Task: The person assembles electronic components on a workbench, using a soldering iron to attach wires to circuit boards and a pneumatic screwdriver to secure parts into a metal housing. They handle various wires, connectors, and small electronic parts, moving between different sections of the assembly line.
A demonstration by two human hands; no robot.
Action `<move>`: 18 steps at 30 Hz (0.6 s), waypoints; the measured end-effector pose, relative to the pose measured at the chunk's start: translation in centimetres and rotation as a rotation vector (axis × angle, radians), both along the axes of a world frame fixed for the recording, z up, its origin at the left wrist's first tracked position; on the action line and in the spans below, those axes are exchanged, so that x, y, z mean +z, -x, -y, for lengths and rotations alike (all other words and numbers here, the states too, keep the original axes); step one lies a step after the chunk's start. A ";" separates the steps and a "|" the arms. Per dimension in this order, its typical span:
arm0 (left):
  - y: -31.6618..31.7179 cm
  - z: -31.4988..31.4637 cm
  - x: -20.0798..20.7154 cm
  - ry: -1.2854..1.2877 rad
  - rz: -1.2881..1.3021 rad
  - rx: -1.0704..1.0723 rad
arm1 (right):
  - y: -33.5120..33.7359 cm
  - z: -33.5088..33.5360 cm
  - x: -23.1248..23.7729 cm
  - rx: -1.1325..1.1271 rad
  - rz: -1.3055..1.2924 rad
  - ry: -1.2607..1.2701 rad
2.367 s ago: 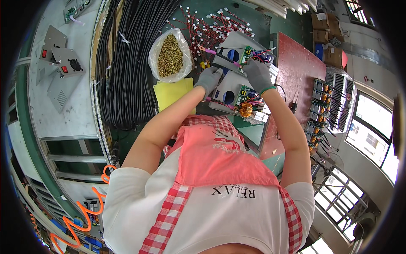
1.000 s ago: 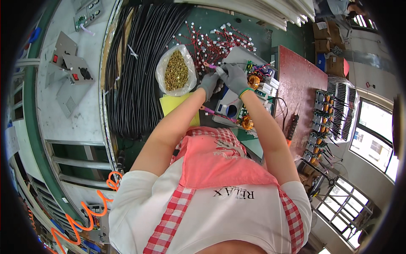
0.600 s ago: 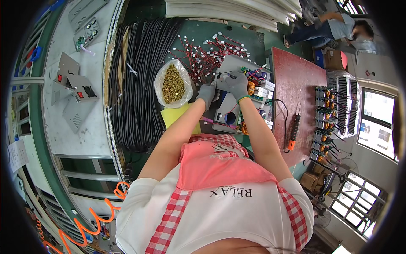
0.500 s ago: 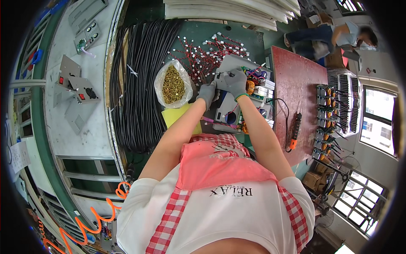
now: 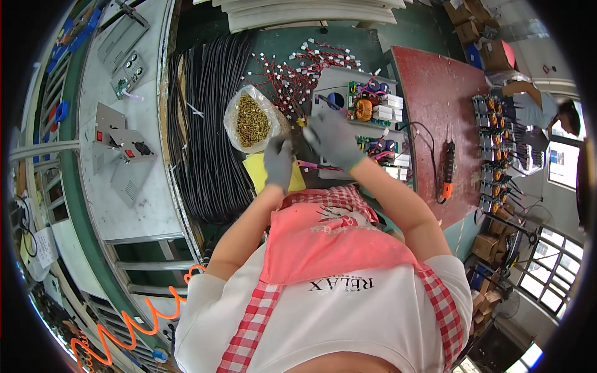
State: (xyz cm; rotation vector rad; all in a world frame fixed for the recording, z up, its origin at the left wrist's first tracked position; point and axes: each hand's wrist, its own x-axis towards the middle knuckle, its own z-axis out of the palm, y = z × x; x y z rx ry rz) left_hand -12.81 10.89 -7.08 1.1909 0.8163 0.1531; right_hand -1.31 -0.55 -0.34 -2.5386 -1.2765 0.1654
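Note:
My left hand [image 5: 278, 163], in a grey glove, has its fingers curled in above a yellow pad [image 5: 256, 169]. It is beside a clear plastic bag [image 5: 235, 138] filled with small brass-coloured parts [image 5: 252, 122]. Whatever its fingers hold is too small to make out. My right hand [image 5: 336, 142], also gloved, is over the near part of two grey metal housings [image 5: 342, 77]; motion smears its fingers. Each housing carries a circuit board; the far one has a copper-coloured coil [image 5: 363, 109]. A pink-handled tool [image 5: 307, 165] lies between my hands, partly covered.
Red-and-black wires with white plugs [image 5: 292, 73] lie beyond the bag. Long black cables [image 5: 208, 130] run along the left. On a red board [image 5: 435, 99] at right rests an orange-and-black tool [image 5: 448, 174], beside a row of boards [image 5: 491, 149]. A person [image 5: 541, 109] is at far right.
Both hands have drawn back from the far housing toward me, the left one over the yellow pad. The far circuit board and coil now show. The person at the right has moved further right.

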 end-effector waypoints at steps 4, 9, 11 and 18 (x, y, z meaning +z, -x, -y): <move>5.4 1.2 -1.7 0.306 -0.255 -0.104 | 5.3 3.6 -0.5 -0.102 -0.097 0.277; 3.1 3.2 -5.5 0.442 -0.398 -0.542 | 5.8 5.3 -2.9 -0.286 -0.393 0.274; 2.2 4.6 -6.0 0.519 -0.334 -0.571 | 5.8 5.5 -3.6 -0.330 -0.387 0.247; 3.8 7.7 -16.0 0.010 0.276 -0.751 | 7.0 5.8 -3.6 -0.385 -0.433 0.257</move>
